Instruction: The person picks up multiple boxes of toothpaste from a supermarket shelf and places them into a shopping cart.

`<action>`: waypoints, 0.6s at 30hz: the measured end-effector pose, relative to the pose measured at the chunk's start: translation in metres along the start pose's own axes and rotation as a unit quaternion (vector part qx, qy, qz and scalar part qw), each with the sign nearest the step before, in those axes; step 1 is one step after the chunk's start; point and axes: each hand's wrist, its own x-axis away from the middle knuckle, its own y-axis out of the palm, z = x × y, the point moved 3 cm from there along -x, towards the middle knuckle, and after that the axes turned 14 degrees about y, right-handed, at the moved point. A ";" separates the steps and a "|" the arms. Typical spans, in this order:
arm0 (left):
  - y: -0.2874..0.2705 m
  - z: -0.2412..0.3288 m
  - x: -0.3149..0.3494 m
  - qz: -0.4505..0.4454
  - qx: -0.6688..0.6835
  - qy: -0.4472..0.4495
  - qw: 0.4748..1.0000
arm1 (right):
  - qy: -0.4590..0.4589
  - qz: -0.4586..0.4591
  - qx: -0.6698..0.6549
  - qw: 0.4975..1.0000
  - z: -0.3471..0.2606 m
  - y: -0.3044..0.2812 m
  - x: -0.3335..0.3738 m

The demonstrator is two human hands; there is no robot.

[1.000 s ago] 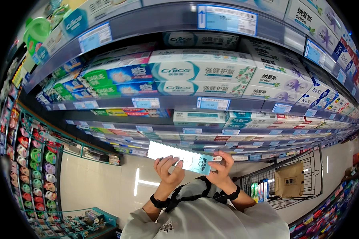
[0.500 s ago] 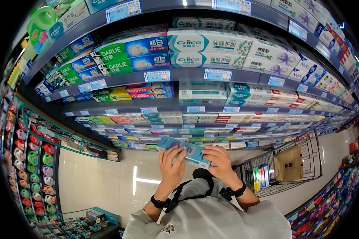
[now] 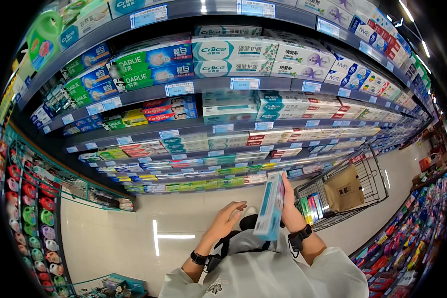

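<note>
A long teal and white toothpaste box (image 3: 269,207) stands tilted up in front of my body. My right hand (image 3: 291,206) is closed on its right side, with the thumb near the top end and most fingers hidden. To the left of the box and apart from it, my left hand (image 3: 227,219) is empty, its fingers loosely stretched to the right. Black bands circle both wrists.
Shelves of boxed toothpaste (image 3: 233,59) rise ahead, with price tags along their edges. On the right stands a wire shopping cart (image 3: 313,185) holding a brown paper bag (image 3: 343,188) and several colourful boxes (image 3: 311,207). Bottles (image 3: 29,216) line a left rack; colourful packs (image 3: 407,248) fill a right display.
My left hand has let go of the toothpaste box and moved off it. My right hand has turned the box from lying across to upright and shifted it right. The view has turned slightly right.
</note>
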 end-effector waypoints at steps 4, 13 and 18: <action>0.032 -0.005 0.003 0.047 0.114 0.001 0.992 | 0.061 -0.008 -0.123 0.991 0.020 -0.054 -0.034; 0.061 -0.022 -0.025 0.147 0.072 -0.047 0.985 | -0.044 0.106 -0.117 0.986 0.017 -0.108 -0.044; 0.096 -0.036 -0.055 0.214 0.047 -0.117 0.969 | -0.073 0.098 -0.105 0.987 -0.023 -0.119 -0.030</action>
